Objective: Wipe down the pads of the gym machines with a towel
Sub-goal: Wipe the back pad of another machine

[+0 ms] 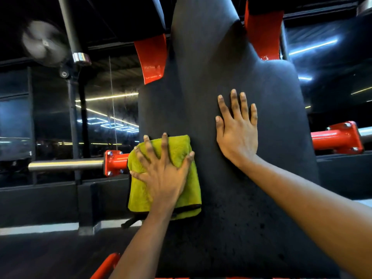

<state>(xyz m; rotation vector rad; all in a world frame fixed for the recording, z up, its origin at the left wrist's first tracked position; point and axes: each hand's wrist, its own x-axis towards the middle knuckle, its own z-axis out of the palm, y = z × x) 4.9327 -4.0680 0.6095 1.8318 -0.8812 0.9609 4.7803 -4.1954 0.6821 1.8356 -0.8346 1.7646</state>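
Two hands, fingers (233,101) wide, on black pad (211,67): left hand (167,178) atop towel (178,147), right hand (237,133) alongside; dim gym.

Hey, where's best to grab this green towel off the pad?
Probably the left edge of the towel, which seems to overhang the side of the black pad; pinch it from the left. The rest lies flat under the left hand, offering no lip.
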